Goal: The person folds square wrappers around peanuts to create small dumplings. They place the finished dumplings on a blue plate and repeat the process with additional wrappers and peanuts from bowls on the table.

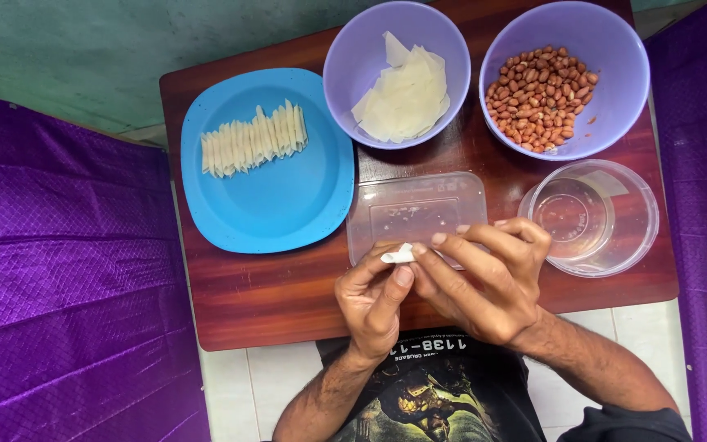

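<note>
My left hand [374, 299] and my right hand [484, 278] meet above the near edge of a small brown wooden table [272, 295]. Together they pinch a small folded white pastry wrapper [398, 255] between thumbs and fingertips. Just behind the hands lies a clear rectangular plastic lid [415, 209]. A blue plate [276, 192] at the left carries a row of folded white wrapper pieces [254, 139]. One lilac bowl [353, 57] holds flat white wrapper sheets [404, 94]. Another lilac bowl [615, 49] holds peanuts [540, 96].
A clear round container [591, 217] with a little water stands at the right, next to my right hand. Purple fabric [67, 270] flanks the table on both sides. Pale floor tiles [243, 385] show below the table's near edge.
</note>
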